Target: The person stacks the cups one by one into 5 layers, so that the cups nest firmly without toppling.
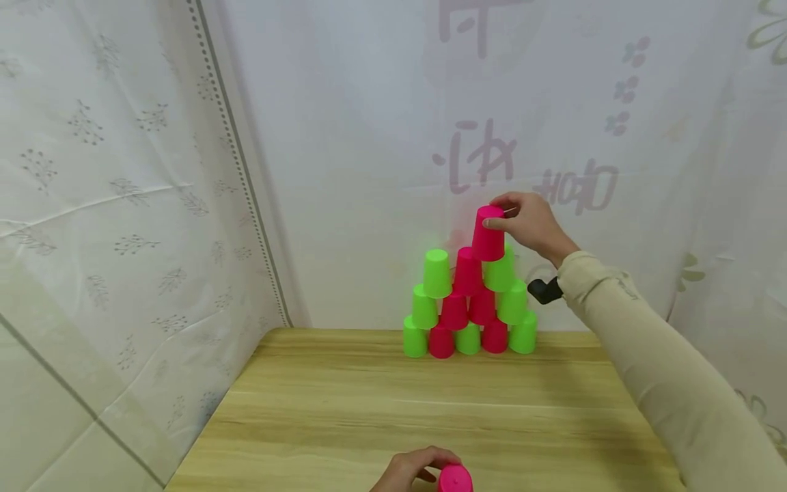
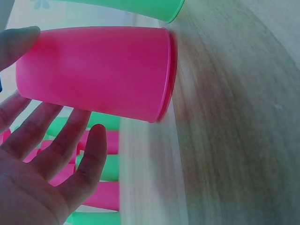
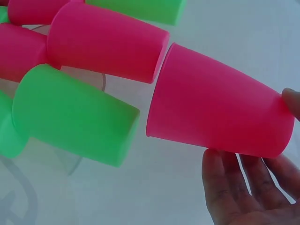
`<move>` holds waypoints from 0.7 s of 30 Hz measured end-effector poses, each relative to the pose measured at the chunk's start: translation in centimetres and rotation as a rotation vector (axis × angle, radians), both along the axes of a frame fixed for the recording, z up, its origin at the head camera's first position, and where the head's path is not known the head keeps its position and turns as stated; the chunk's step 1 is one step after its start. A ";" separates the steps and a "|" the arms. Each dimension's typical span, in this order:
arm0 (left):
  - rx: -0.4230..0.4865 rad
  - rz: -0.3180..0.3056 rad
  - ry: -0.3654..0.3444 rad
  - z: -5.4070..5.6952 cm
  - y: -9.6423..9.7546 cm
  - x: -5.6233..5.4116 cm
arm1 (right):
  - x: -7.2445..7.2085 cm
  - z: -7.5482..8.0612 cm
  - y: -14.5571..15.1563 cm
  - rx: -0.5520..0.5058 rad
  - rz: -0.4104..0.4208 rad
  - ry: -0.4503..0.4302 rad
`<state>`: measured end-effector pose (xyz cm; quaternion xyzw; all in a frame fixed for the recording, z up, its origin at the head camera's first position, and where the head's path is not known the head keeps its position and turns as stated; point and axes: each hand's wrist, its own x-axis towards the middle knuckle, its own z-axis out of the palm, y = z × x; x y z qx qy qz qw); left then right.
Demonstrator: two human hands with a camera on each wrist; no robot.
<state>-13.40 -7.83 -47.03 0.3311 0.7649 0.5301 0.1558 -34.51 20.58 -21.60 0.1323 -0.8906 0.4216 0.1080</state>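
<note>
My right hand point(image 1: 530, 224) pinches an upside-down pink cup point(image 1: 488, 236) near its closed end, thumb on one side and fingers on the other. That cup is over the top row of a cup pyramid, above the gap between a pink cup point(image 3: 108, 42) and a green cup point(image 3: 77, 115). In the right wrist view its rim is close to them; I cannot tell whether it touches. At the table's near side, my left hand point(image 1: 408, 471) holds another upside-down pink cup point(image 2: 93, 72) between thumb and fingers. Whether its rim rests on the table cannot be told.
The pyramid of green and pink cups stands at the back of the wooden table point(image 1: 344, 410), before a patterned white curtain point(image 1: 344, 171). Another curtain point(image 1: 123, 205) hangs along the left. Beside the left hand's cup is a green cup point(image 2: 136, 7), seen in part.
</note>
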 end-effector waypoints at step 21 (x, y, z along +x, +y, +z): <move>-0.012 0.040 0.083 2.9 -1.0 -0.8 | -1.5 -0.7 -0.5 0.060 -0.037 0.034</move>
